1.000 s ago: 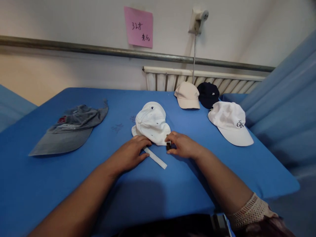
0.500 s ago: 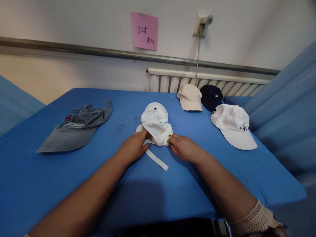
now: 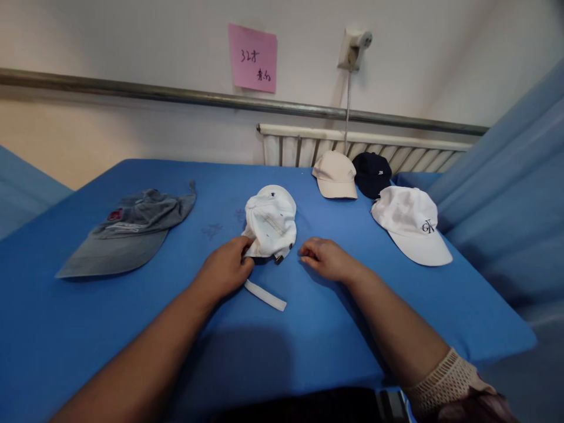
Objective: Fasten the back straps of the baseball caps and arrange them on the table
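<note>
A white cap [image 3: 271, 220] lies in the middle of the blue table [image 3: 132, 329], its loose white strap [image 3: 265, 295] trailing toward me. My left hand [image 3: 224, 269] pinches the cap's near left edge, where the strap starts. My right hand [image 3: 326, 258] rests on the table just right of the cap, fingers curled, apart from the small dark buckle [image 3: 279, 258] hanging at the cap's rim.
A flattened grey cap [image 3: 127, 229] lies at the left. At the back right sit a beige cap [image 3: 335, 174], a dark navy cap [image 3: 372, 171] and a white cap with a logo [image 3: 412, 223]. A radiator [image 3: 361, 147] and pink note [image 3: 252, 57] are on the wall.
My right hand has let go of the cap's buckle side and drawn back to the right. My left hand has pulled the cap's left edge inward, bunching the cap narrower.
</note>
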Demonstrator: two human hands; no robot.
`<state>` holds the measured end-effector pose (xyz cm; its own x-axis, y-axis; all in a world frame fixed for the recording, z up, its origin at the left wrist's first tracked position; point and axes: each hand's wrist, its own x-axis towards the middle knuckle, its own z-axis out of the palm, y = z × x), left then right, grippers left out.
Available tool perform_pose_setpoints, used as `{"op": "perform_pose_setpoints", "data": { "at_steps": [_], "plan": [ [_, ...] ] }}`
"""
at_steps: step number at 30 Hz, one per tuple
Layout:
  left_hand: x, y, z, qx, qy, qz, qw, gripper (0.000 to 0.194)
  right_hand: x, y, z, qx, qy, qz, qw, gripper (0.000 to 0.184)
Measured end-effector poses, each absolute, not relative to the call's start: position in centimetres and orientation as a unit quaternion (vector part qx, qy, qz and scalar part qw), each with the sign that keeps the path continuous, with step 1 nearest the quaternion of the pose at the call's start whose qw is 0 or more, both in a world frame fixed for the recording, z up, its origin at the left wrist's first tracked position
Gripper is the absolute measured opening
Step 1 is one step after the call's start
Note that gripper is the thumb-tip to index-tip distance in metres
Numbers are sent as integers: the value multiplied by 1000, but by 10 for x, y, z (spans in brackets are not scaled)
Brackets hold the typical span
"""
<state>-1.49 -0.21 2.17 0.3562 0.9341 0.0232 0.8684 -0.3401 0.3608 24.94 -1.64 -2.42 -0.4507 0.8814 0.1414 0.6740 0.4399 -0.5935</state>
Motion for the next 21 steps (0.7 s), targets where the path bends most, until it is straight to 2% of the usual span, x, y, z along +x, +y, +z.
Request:
{"op": "perform_pose_setpoints", "data": {
  "at_steps": [3,6,10,12,18,21],
  "plan": [
    [-16,0,20,815,553,94,142,36,242,-19,-23,-472,-818,211,254,11],
    [-16,-2,23,810,563,85,141,29,227,-23,-20,-464,-818,202,275,16],
    [-15,-5,27,804,569,82,151,15,199,-30,-19,-496,-811,175,257,40],
    [-15,-5,28,803,567,87,163,14,188,-31,-19,-526,-801,154,240,44],
    [-13,-10,32,798,563,119,179,24,181,-29,-22,-554,-795,129,209,22],
    [-13,-14,36,802,535,147,220,32,182,-27,-24,-551,-795,130,215,20]
  ]
}}
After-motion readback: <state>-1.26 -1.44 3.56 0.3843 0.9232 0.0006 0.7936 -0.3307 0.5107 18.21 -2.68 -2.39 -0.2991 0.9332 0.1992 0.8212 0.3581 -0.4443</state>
